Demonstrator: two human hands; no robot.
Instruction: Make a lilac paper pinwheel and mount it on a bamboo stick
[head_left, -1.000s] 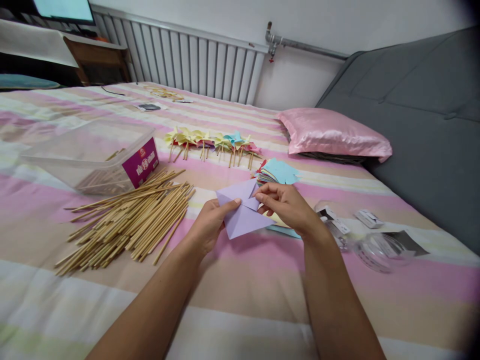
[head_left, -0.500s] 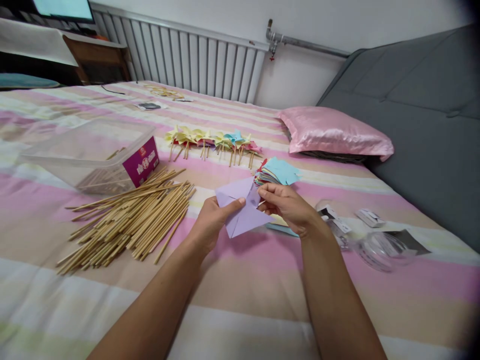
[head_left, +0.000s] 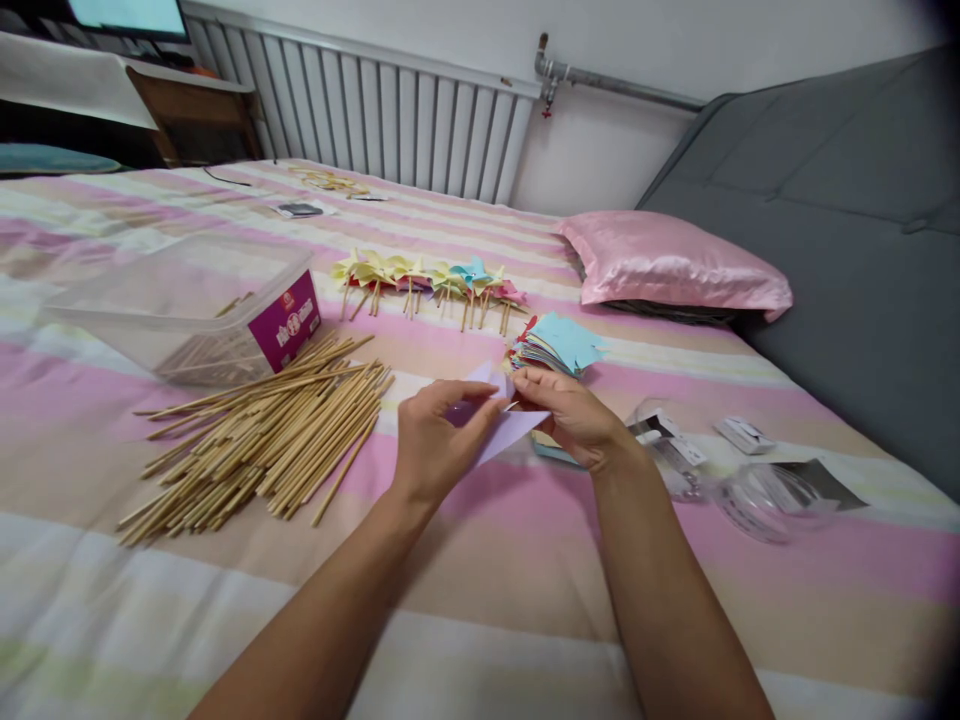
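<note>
left hand [head_left: 439, 435]: fingers pinch lilac paper [head_left: 512, 432] | right hand [head_left: 570, 412]: fingers narrow, gripping its right side | lilac paper: above striped bed [head_left: 495, 580], right of wooden sticks [head_left: 262, 440], near coloured-paper stack [head_left: 568, 342]

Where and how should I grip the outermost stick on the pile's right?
Probably pinched by its near end, coming from the right: the outermost stick slants along the edge of the pile, that end sits apart from its neighbours, and striped bedspread shows on that side.
</note>
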